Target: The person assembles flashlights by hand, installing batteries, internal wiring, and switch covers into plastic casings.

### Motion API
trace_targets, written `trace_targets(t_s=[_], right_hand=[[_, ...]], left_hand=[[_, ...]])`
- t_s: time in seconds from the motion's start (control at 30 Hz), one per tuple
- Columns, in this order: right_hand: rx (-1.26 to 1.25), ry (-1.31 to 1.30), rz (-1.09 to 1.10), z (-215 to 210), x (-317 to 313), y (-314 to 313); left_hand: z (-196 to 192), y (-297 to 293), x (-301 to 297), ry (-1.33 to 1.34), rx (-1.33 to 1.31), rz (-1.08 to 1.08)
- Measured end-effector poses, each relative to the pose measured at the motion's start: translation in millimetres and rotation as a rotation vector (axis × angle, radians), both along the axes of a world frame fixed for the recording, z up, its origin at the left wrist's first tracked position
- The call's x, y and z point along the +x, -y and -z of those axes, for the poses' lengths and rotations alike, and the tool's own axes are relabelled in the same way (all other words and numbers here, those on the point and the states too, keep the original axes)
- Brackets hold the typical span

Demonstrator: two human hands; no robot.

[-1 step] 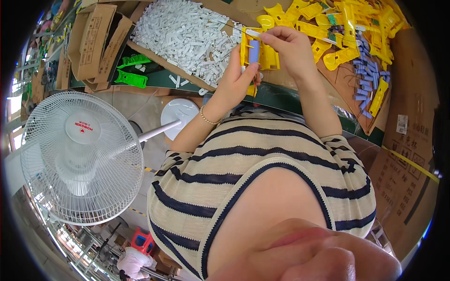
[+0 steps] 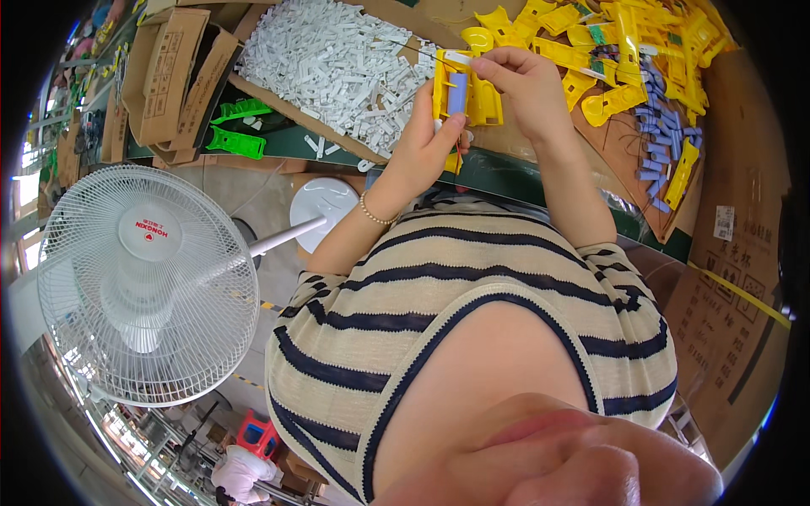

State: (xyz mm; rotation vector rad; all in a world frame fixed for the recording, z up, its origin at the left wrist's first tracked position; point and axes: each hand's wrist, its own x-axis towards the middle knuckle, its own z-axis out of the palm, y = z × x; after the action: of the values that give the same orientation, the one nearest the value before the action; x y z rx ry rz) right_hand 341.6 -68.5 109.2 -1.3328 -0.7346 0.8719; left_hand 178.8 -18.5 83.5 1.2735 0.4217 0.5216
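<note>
My left hand (image 2: 429,145) is wrapped round a yellow plastic casing (image 2: 439,84), its thumb on the near end of a blue-purple cylindrical battery (image 2: 456,88) that lies inside. With thumb and forefinger my right hand (image 2: 533,94) pinches a small white plastic piece (image 2: 458,58) at the casing's far end. A second yellow part (image 2: 485,103) sits right beside the casing; whether the two are joined I cannot tell. Thin wire shows below my left hand. White plastic pieces (image 2: 337,76) lie in a big heap to the left of the casing.
Yellow casings (image 2: 629,51) pile up at the far right, beside loose blue batteries (image 2: 662,139). Two green casings (image 2: 236,142) and a cardboard box (image 2: 169,80) are at the left. A white fan (image 2: 148,287) stands near my left arm; a tall carton (image 2: 734,228) is on the right.
</note>
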Motion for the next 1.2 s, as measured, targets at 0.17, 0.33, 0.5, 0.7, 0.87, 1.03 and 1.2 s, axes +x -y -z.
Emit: trace_targets(t_s=[0.17, 0.33, 0.5, 0.7, 0.87, 1.03, 1.2], right_hand=[[-0.109, 0.018, -0.022, -9, 7, 6], [-0.111, -0.025, -0.059, -1, 13, 7], [-0.274, 0.474, 0.072, -12, 7, 10], [-0.049, 0.329, -0.286, -1, 28, 17], [-0.025, -0.350, -0.103, 0, 48, 26], [0.038, -0.247, -0.016, 16, 14, 10], [0.001, -0.052, -0.054, 33, 10, 14]], left_hand=[[1, 1, 0, -0.058, 0.034, 0.037], [-1, 3, -1, -0.088, 0.095, 0.094], [-5, -2, -3, -0.089, 0.066, 0.170], [-10, -20, -10, -0.113, -0.062, 0.425], [0, -27, 1, 0.280, -0.687, 0.363], [-13, -26, 36, 0.126, -0.291, -0.009], [-11, -70, 61, -0.105, -0.114, -0.042]])
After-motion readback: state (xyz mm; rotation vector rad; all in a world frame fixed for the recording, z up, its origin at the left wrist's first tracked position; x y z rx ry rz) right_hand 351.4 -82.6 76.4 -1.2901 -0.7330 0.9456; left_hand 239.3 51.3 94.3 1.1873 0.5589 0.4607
